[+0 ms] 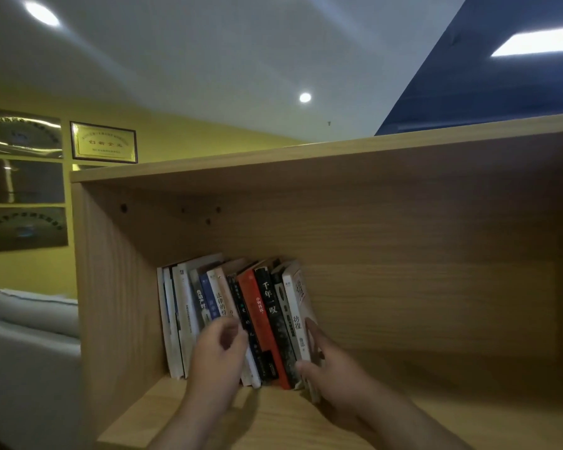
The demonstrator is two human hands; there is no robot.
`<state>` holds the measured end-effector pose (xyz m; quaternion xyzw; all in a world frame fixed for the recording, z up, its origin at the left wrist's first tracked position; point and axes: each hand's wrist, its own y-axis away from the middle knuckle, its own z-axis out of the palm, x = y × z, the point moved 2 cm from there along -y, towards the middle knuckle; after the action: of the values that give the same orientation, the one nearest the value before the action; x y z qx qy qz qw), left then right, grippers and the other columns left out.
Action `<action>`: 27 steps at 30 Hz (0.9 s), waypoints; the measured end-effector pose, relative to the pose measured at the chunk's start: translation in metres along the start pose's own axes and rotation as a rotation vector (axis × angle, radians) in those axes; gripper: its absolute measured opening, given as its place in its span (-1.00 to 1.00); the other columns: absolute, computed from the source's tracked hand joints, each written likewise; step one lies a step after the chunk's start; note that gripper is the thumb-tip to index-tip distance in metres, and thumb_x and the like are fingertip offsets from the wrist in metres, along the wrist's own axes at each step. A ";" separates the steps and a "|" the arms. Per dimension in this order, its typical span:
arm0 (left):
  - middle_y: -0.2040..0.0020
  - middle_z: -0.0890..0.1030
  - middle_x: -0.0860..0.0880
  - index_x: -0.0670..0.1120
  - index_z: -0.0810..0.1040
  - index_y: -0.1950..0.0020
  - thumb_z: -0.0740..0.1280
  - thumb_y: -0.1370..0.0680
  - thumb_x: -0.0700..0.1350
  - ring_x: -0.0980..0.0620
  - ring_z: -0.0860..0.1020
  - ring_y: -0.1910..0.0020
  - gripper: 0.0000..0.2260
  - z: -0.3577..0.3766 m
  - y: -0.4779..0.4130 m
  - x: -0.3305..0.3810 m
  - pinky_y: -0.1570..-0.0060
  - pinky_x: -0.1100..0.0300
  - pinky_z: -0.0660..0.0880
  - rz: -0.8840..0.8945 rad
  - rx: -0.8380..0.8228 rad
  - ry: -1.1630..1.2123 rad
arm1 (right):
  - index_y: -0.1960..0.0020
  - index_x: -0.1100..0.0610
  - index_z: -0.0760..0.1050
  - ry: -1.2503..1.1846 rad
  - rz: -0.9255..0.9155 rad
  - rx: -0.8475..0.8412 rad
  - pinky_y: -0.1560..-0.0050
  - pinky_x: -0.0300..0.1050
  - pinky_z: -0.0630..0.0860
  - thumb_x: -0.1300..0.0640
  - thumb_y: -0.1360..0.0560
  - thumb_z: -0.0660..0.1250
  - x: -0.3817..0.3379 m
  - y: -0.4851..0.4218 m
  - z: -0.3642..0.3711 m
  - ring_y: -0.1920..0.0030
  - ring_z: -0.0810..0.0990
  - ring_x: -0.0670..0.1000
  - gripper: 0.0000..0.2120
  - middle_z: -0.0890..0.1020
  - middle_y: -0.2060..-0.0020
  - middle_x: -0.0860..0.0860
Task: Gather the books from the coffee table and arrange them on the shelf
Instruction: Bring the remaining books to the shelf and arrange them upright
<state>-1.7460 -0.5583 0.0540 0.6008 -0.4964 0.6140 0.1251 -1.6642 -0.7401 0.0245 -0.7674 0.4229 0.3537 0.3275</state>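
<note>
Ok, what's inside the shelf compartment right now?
In the shelf compartment a row of books stands spine-out, leaning left, near the left wall. The left hand and right hand cover their lower spines. The space to their right is bare wood.

Upper left: gold framed plaque (103,142) on yellow wall (182,138) beside dark reflective plaques (22,178); pale sofa (30,315) lower left.

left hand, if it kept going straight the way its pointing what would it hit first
Most likely the book spines: the left hand is curled in front of the row of books, roughly at the beige and blue ones. Whether it already touches them is unclear.
</note>
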 end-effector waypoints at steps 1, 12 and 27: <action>-0.07 0.53 0.08 0.16 0.48 -0.08 0.38 -0.55 -0.13 0.16 0.54 -0.02 -0.79 -0.004 0.001 -0.011 -0.04 0.23 0.48 0.017 0.054 -0.068 | -0.65 -0.22 -0.09 -0.014 0.014 -0.020 -0.42 -0.15 0.42 0.05 -0.63 0.33 0.001 -0.001 0.001 -0.44 0.43 -0.04 -0.22 0.34 -0.55 -0.06; -0.22 0.44 -0.04 0.02 0.35 -0.20 0.56 -0.40 -0.05 0.06 0.53 -0.05 -0.50 0.001 -0.028 -0.051 -0.16 0.10 0.54 -0.100 0.097 -0.030 | -0.67 -0.09 -0.03 -0.051 0.128 -0.029 -0.53 0.02 0.26 -0.11 -0.59 0.36 0.017 -0.026 0.001 -0.56 0.29 0.08 -0.20 0.25 -0.61 0.02; -0.30 0.35 0.00 -0.04 0.32 -0.43 0.51 -0.44 -0.09 0.03 0.45 -0.26 -0.38 0.012 -0.035 -0.062 -0.34 0.12 0.40 0.033 0.149 -0.125 | -0.66 -0.13 -0.15 -0.102 0.096 -0.056 -0.58 0.05 0.19 -0.22 -0.60 0.27 0.020 -0.040 0.021 -0.59 0.25 0.03 -0.18 0.20 -0.63 -0.07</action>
<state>-1.6973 -0.5236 0.0143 0.6375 -0.4659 0.6124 0.0384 -1.6266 -0.7141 0.0052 -0.7360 0.4318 0.4192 0.3100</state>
